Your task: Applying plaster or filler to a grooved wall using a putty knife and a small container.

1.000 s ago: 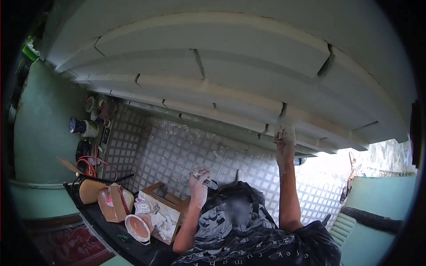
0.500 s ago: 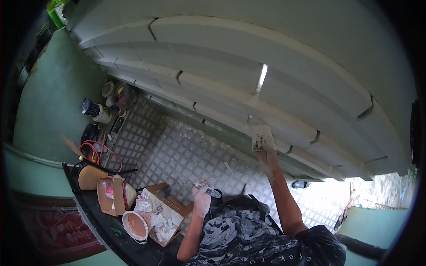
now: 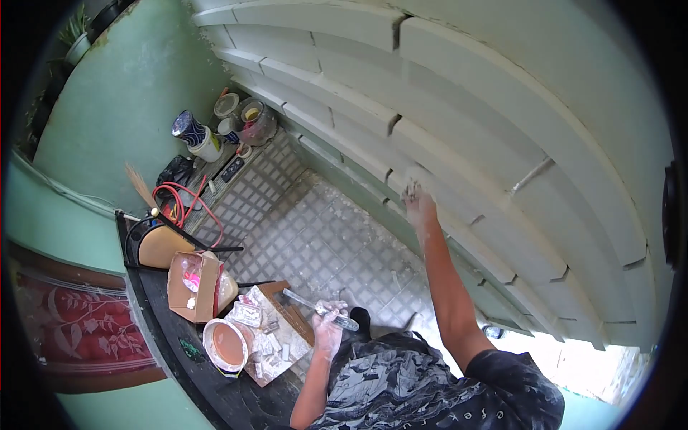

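My left hand point(image 3: 327, 335), dusted with white, is closed around a long narrow grey tool point(image 3: 297, 298) smeared with white; its exact kind is unclear. The tool crosses my fist in front of my shirt, beside a paste-spattered board point(image 3: 295, 356). My right arm reaches up to the white stepped wall panelling point(image 3: 459, 168). There my right hand point(image 3: 421, 208) is closed on a flat pale spreader point(image 3: 414, 185), which is blurred and blends into the panels. A whitish line point(image 3: 532, 176) runs across a panel joint to the right.
On the black table point(image 3: 183, 373) at lower left stand a bucket of pinkish paste point(image 3: 228, 345) and an open cardboard box point(image 3: 192, 292). Behind are a tan chair point(image 3: 166, 247), a red hose point(image 3: 204, 197) and several tubs point(image 3: 206, 147) by the green wall. Patterned tiles point(image 3: 333, 247) cover the floor.
My view has swung, so the table and tubs sit farther right in it. My right hand has shifted along the panelling toward the left. The tool in my left hand now shows more of its length.
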`<action>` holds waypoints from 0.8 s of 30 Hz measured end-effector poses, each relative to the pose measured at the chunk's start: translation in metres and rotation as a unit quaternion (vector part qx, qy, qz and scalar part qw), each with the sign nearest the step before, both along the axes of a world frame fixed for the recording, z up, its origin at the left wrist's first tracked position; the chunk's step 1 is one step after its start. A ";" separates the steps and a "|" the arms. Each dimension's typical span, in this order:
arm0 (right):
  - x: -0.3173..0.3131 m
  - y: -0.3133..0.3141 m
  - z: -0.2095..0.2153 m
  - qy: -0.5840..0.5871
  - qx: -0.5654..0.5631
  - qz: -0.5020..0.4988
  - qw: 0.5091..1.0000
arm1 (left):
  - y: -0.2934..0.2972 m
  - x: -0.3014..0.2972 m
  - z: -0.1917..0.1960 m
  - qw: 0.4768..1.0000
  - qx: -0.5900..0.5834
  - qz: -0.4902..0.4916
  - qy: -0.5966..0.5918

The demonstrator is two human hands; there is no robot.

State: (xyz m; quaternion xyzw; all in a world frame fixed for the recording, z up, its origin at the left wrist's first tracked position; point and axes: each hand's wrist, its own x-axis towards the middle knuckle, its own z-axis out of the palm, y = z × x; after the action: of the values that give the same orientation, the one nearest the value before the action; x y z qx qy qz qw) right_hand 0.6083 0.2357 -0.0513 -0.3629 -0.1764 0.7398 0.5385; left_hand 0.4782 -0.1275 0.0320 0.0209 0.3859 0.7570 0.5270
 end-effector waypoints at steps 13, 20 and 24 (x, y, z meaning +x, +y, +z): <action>0.060 -0.035 -0.035 0.084 -0.043 -0.117 0.989 | -0.006 -0.099 -0.010 0.992 -0.084 0.009 0.096; 0.126 -0.141 0.046 0.118 0.032 -0.213 0.969 | 0.039 -0.092 -0.019 0.991 -0.082 0.037 0.102; 0.209 -0.147 0.006 0.155 0.214 -0.079 0.961 | 0.097 -0.035 0.020 0.993 -0.051 -0.084 0.069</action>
State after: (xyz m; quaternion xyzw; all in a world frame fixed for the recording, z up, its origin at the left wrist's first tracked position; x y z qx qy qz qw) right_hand 0.8176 0.0891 -0.0450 -0.1329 -0.2162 0.6870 0.6809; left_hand 0.4433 -0.0307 0.0521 0.0790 0.4563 0.6861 0.5611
